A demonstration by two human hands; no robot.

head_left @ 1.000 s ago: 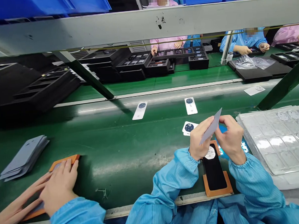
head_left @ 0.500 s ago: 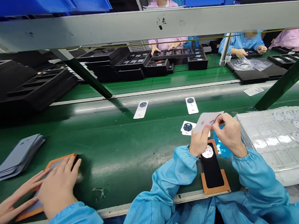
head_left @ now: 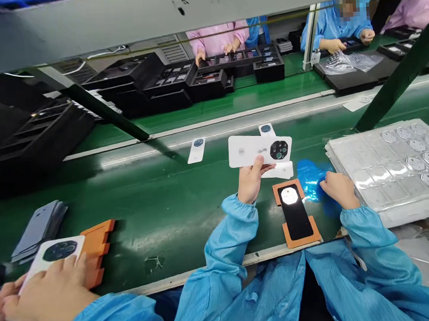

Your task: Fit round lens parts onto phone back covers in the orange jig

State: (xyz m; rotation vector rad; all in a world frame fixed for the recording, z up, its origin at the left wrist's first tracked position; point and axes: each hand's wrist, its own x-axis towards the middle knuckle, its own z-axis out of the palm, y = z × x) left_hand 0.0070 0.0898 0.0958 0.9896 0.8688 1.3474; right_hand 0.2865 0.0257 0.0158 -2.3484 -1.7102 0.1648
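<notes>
My left hand (head_left: pixel 250 180) pinches a white phone back cover (head_left: pixel 259 150) with a dark round camera ring and holds it flat above the green belt (head_left: pixel 159 206). My right hand (head_left: pixel 339 189) rests with curled fingers on a heap of blue film (head_left: pixel 311 177); whether it grips the film I cannot make out. Between my hands lies an orange-framed black jig (head_left: pixel 297 213) with a white round opening near its top. More white covers (head_left: pixel 281 170) lie just behind the held one.
A clear blister tray (head_left: pixel 387 170) of round parts sits at the right. At the left, a co-worker's hands (head_left: pixel 45 294) hold a white cover beside an orange jig (head_left: pixel 97 248) and a grey stack (head_left: pixel 38 229). Two white covers (head_left: pixel 196 149) lie farther up the belt. Black trays and people sit across.
My hands have parted: the left now holds the cover face up alone, the right has dropped onto the blue film. The co-worker at the left has lifted a white cover.
</notes>
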